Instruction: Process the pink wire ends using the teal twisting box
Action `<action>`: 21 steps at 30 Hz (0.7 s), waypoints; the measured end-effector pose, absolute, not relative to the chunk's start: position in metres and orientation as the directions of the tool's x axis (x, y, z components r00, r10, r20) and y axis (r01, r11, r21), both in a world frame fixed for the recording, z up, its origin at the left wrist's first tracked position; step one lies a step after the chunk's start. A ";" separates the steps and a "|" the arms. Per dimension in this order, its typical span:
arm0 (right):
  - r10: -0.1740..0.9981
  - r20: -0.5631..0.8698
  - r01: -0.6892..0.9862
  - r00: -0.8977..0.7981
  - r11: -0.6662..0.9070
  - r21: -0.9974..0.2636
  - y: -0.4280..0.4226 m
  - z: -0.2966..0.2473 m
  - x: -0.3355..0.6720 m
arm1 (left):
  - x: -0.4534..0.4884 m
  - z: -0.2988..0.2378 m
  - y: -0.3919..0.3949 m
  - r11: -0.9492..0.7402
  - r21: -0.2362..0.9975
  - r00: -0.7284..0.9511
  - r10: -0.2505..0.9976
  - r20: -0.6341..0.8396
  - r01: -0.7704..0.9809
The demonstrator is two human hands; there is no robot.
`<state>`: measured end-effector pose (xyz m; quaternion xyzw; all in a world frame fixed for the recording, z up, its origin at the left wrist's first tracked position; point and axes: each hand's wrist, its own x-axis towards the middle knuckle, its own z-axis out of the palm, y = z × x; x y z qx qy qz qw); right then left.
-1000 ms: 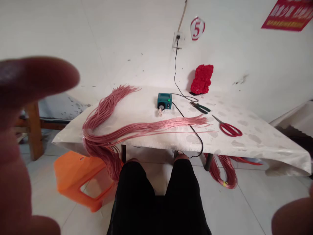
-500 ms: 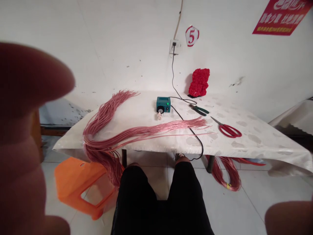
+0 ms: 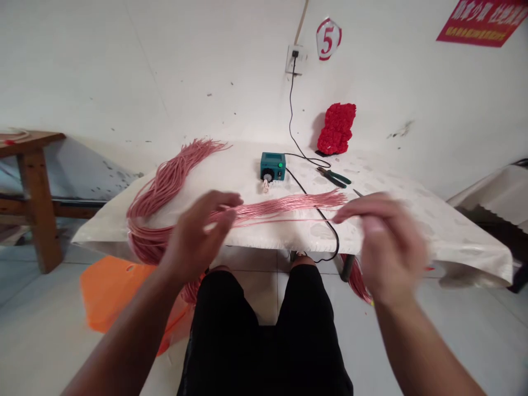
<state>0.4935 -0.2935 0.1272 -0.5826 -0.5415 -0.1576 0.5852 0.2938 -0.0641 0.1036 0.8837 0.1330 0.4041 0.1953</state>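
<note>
A long bundle of thin pink cords [image 3: 272, 207] lies across the front of the table, its cut ends toward the right. My left hand [image 3: 200, 234] hovers at the bundle's left part, thumb and fingers apart. At the right, my right hand [image 3: 385, 245] is blurred by motion, its fingertips near the end of one or two strands lying apart from the bundle. Whether it grips them cannot be made out. The bundle bends at the left, where a thicker pink length [image 3: 165, 184] curves back over the table. My right hand covers most of the scissors [image 3: 357, 193].
Behind the cords stands a small teal powered device [image 3: 273, 165] with a lit green button and black cables. Green-handled pliers [image 3: 334, 177] lie to its right, near a red fluffy object [image 3: 337, 129] by the wall. An orange stool [image 3: 111, 294] stands below left.
Both hands have come from close to the camera down to the table, the left to the bundle and the right near the strand ends. The view has shifted slightly downward.
</note>
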 end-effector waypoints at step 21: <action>0.690 0.485 0.594 0.536 0.099 -0.798 -0.250 0.011 0.531 | 0.330 0.035 -0.012 -0.888 0.216 0.736 0.457 0.499 0.405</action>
